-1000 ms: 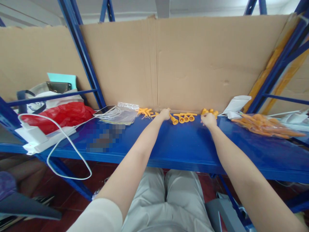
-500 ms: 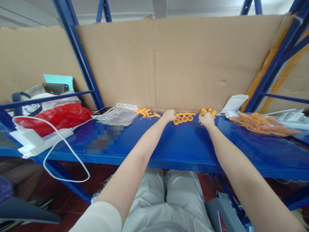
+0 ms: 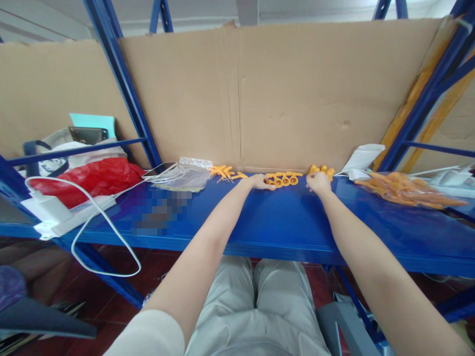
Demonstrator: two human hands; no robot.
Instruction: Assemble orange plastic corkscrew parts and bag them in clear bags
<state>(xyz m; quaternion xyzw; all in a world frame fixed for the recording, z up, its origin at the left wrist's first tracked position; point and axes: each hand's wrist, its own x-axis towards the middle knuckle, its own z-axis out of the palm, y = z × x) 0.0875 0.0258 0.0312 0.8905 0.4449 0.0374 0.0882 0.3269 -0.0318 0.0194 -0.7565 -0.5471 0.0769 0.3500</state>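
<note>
Left hand, its fingers loosely bent, reaches the left end of a row of ringed orange pieces on the blue shelf, while the right hand curls before an orange cluster, either one's grip impossible to tell, with a cardboard panel behind.

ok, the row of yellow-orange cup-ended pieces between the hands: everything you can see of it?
The row of cup-ended pieces is yellow-orange, smooth and plastic-looking. Its pieces lie side by side on the blue shelf, near the foot of the cardboard panel. Round, darker-looking openings face the wearer; narrow bar-like parts show behind them. The left hand is at the left end, fingers over the leftmost piece; a firm hold can't be confirmed. The right hand is apart from it.
</note>
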